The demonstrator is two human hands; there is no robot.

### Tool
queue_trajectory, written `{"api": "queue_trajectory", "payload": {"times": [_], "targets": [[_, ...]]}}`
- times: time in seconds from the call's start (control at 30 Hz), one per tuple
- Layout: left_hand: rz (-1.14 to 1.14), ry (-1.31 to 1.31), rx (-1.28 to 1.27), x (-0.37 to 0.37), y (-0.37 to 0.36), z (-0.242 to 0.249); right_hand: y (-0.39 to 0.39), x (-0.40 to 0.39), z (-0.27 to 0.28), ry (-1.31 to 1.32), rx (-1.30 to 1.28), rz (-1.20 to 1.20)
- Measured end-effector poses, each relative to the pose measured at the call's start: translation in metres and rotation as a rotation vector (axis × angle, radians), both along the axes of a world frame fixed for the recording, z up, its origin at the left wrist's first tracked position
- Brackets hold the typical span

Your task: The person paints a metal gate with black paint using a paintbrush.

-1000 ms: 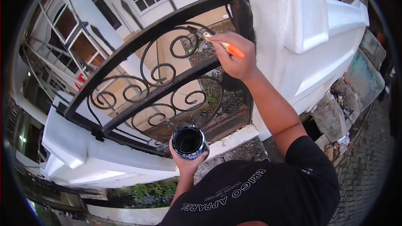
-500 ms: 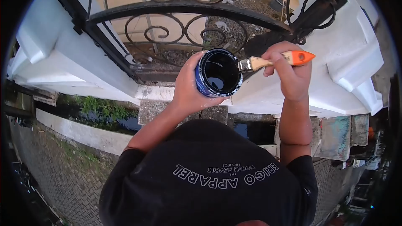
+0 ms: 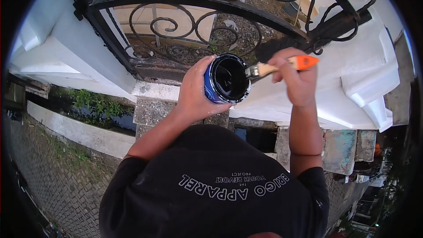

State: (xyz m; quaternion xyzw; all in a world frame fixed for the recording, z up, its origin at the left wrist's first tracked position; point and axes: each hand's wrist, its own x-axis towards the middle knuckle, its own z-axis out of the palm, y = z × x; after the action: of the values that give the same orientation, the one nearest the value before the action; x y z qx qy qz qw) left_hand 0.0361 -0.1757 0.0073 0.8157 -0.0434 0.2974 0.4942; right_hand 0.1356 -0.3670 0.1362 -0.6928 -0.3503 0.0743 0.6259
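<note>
My left hand [image 3: 192, 89] is wrapped round a blue paint can [image 3: 212, 89] with black smears on its rim. Dark, glossy paint [image 3: 227, 79] shows inside it. In my right hand [image 3: 294, 78] is a paintbrush [image 3: 265, 68] with a pale wooden handle and an orange end. Its metal band is at the can's right rim, and the bristles reach inside, mostly hidden against the dark paint. Just beyond both hands stands a black wrought-iron gate [image 3: 194, 3] with scrolls.
White walls [image 3: 66, 57] flank the gate on both sides. Behind its bars lies gravelly ground [image 3: 246, 13]. Below me are a stone slab [image 3: 152, 112], a water-filled ditch with green plants [image 3: 94, 105], a concrete kerb [image 3: 79, 125] and brick paving [image 3: 75, 185].
The brush has shifted slightly left and down, its bristles now further inside the can's rim. The view has moved a little, so the gate and walls sit differently. Both grips are unchanged.
</note>
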Motion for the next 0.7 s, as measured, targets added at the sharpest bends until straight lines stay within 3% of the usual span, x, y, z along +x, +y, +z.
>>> {"api": "queue_trajectory", "payload": {"times": [0.03, 0.1, 0.17, 0.37, 0.53, 0.7], "targets": [[-0.001, -0.002, -0.006, 0.001, -0.001, 0.000, 0.004, 0.000, -0.005, -0.002, -0.006, -0.001], [0.019, -0.063, 0.038, 0.001, -0.002, -0.001, 0.009, 0.003, -0.016, -0.148, -0.269, 0.021], [0.032, -0.053, 0.077, -0.001, -0.001, 0.001, 0.006, 0.003, -0.012, -0.108, -0.238, 0.008], [0.020, -0.008, 0.078, 0.000, 0.000, -0.005, -0.023, 0.013, -0.011, 0.082, 0.160, -0.054], [0.021, -0.013, 0.036, -0.001, 0.001, -0.004, -0.029, 0.015, -0.059, 0.393, 0.479, -0.147], [0.007, 0.039, -0.002, 0.002, 0.000, -0.005, -0.044, 0.013, -0.108, 0.742, 0.693, -0.079]]}}
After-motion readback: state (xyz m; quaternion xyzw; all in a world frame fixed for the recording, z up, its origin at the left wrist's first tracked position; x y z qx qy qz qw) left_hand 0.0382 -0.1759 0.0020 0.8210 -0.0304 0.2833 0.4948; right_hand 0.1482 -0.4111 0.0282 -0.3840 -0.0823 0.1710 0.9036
